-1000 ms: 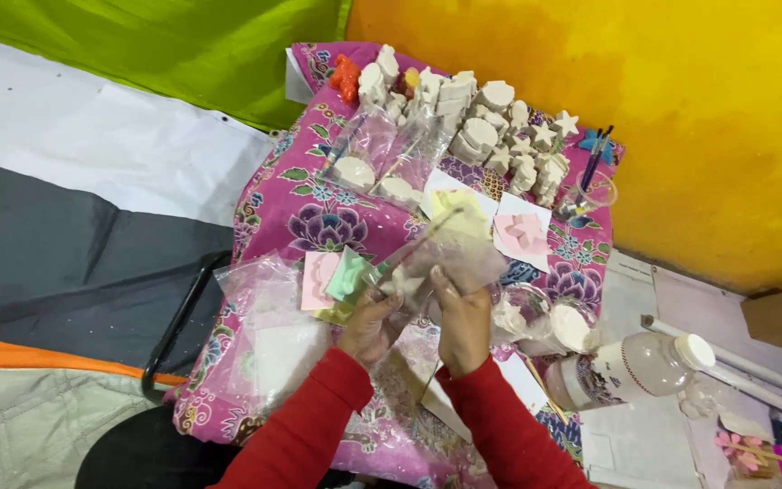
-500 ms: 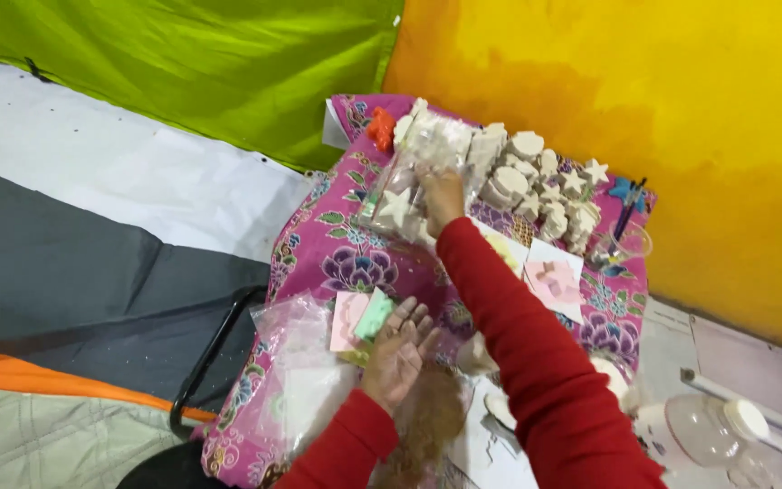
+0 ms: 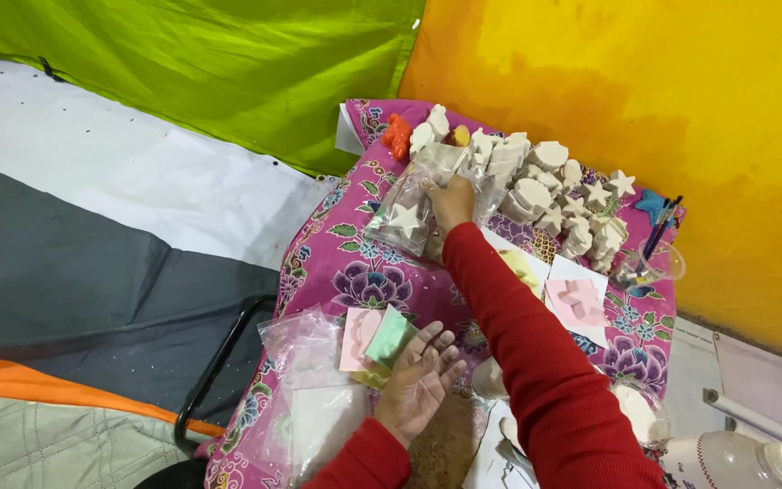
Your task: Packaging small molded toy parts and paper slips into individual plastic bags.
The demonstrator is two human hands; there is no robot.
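Since half a second earlier the right hand (image 3: 452, 201) had settled, grasping the clear bag (image 3: 414, 204) with a white star on the pink counter (image 3: 355, 272), light, slippery, probably brittle inside, best pinched at its edge, while the left hand (image 3: 418, 380) lay released.

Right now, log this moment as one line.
right hand: on clear bag with star | left hand: open, beside pink card | surface: floral cloth

Bright, even light, tinted by the green and yellow tent walls (image 3: 590, 81). Shadows stay faint and soft under the white figures (image 3: 536, 190) at the table's far edge. No glare. Focus is fair; the picture's bottom edge blurs slightly.
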